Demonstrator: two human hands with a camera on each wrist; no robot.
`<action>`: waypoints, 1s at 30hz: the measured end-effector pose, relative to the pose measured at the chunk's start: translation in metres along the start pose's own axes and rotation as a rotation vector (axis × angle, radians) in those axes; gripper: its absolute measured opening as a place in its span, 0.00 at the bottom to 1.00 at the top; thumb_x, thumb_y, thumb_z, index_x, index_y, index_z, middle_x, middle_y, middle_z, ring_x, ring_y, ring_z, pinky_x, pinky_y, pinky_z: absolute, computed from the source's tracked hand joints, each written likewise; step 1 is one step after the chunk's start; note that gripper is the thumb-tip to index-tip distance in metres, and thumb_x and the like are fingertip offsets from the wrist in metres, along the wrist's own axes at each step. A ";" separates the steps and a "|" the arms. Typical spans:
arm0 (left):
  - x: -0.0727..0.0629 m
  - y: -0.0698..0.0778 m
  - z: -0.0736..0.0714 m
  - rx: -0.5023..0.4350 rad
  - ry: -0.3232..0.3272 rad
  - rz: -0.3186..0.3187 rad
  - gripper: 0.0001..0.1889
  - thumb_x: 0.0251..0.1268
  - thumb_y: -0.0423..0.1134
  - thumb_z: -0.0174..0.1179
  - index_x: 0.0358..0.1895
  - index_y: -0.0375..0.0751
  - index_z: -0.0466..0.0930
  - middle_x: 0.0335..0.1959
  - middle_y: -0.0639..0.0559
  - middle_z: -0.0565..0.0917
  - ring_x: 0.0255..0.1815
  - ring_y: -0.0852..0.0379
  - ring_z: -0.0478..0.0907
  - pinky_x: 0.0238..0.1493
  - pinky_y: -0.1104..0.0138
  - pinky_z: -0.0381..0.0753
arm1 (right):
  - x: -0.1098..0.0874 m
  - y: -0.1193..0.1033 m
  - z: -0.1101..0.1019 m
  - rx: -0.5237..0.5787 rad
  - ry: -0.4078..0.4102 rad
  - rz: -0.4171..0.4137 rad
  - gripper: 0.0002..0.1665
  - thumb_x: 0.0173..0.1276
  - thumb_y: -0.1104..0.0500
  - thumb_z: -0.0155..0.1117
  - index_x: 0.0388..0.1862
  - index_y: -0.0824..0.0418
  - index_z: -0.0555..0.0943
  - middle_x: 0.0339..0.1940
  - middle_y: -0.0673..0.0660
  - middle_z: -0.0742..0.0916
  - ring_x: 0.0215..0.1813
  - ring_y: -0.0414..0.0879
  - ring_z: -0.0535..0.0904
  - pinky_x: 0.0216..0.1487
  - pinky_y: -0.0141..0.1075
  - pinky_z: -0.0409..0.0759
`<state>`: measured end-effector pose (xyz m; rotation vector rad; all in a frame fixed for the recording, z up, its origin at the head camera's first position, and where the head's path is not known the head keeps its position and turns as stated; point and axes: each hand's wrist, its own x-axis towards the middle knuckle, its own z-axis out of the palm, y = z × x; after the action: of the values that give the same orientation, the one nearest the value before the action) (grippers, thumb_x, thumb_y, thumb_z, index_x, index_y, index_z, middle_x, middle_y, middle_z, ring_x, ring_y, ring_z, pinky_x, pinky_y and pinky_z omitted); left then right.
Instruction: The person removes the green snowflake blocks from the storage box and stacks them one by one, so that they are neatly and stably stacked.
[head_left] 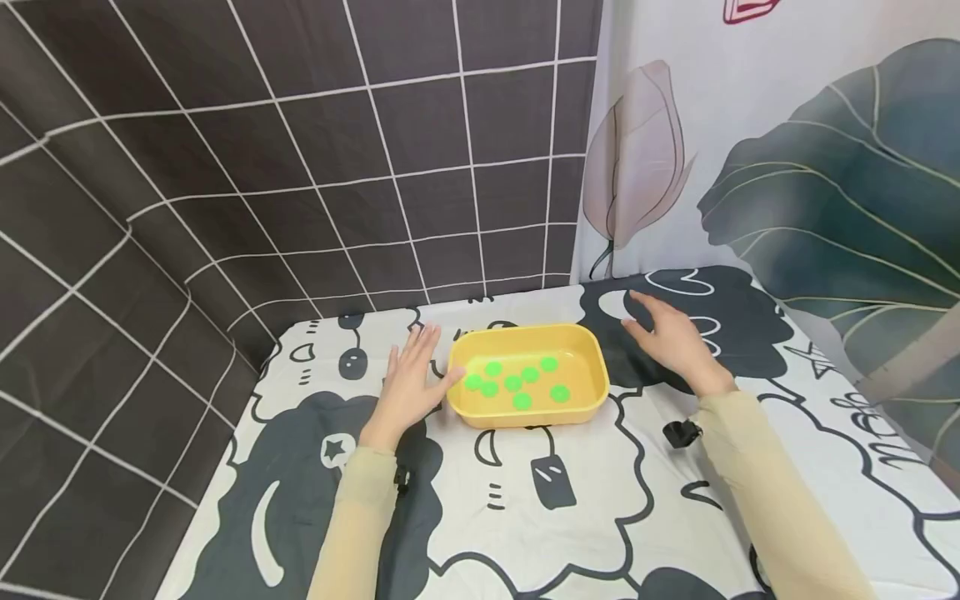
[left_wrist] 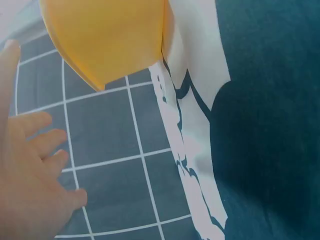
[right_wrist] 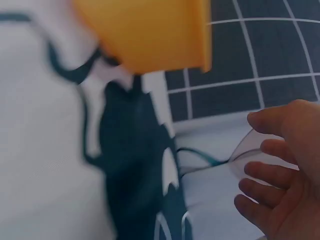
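Observation:
A yellow rectangular tray point(head_left: 528, 417) sits on the patterned cloth, with several bright green round discs point(head_left: 522, 401) scattered on its floor. My left hand point(head_left: 411, 379) is at the tray's left end, fingers extended and thumb reaching towards the rim. In the left wrist view, that hand point(left_wrist: 35, 175) has its fingers spread, with the tray's side point(left_wrist: 110, 40) above it. To the right of the tray, my right hand point(head_left: 673, 342) hovers apart from it, fingers loosely bent and holding nothing. The right wrist view shows this hand point(right_wrist: 280, 175) with the tray's end point(right_wrist: 155, 35) at upper left.
The cloth point(head_left: 465, 492) under the tray is white with dark cartoon shapes. A dark wall covering point(head_left: 420, 125) with a white grid stands behind and to the left. At the right hangs a pale curtain point(head_left: 652, 50) with flower and leaf prints.

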<state>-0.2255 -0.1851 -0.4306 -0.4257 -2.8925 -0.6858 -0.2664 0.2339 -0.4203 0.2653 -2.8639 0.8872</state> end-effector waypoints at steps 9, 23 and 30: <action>-0.009 0.008 0.001 0.052 -0.064 0.109 0.49 0.67 0.68 0.56 0.81 0.41 0.52 0.82 0.46 0.51 0.83 0.49 0.39 0.79 0.49 0.36 | 0.031 -0.037 -0.018 0.164 -0.092 -0.013 0.33 0.77 0.50 0.59 0.74 0.64 0.69 0.71 0.68 0.75 0.71 0.66 0.70 0.66 0.60 0.71; -0.013 0.006 0.014 0.146 -0.134 0.141 0.51 0.67 0.71 0.53 0.81 0.38 0.51 0.82 0.45 0.52 0.83 0.47 0.43 0.79 0.47 0.45 | 0.069 -0.078 0.016 0.195 -0.312 -0.111 0.23 0.74 0.55 0.62 0.64 0.62 0.80 0.51 0.63 0.88 0.52 0.55 0.82 0.54 0.48 0.79; -0.015 0.005 0.018 0.127 -0.150 0.153 0.51 0.68 0.70 0.52 0.80 0.35 0.52 0.81 0.44 0.53 0.83 0.48 0.43 0.79 0.49 0.46 | 0.074 -0.089 0.035 0.268 -0.453 -0.128 0.22 0.71 0.59 0.61 0.62 0.64 0.81 0.53 0.62 0.87 0.53 0.54 0.81 0.56 0.46 0.77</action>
<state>-0.2113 -0.1759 -0.4470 -0.7004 -2.9790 -0.4619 -0.3228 0.1325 -0.3876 0.7599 -3.0639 1.3341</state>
